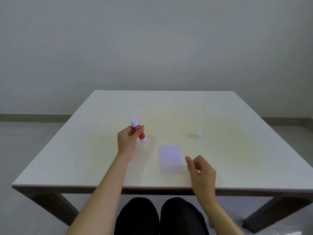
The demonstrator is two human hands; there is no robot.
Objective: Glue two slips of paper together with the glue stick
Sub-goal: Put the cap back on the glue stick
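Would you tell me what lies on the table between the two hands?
In the head view, the paper lies flat between the left hand, holding the glue stick, and the right hand.

The left hand [127,141] is stretched out far, its fingers curled tight around something. The right hand [200,172] is closer, loosely curled, holding nothing, with its fingers a little apart.

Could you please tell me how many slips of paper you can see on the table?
1 visible: a white paper lying flat near the table's front edge, just left of the right hand. A second slip may lie stacked with it; I cannot tell.
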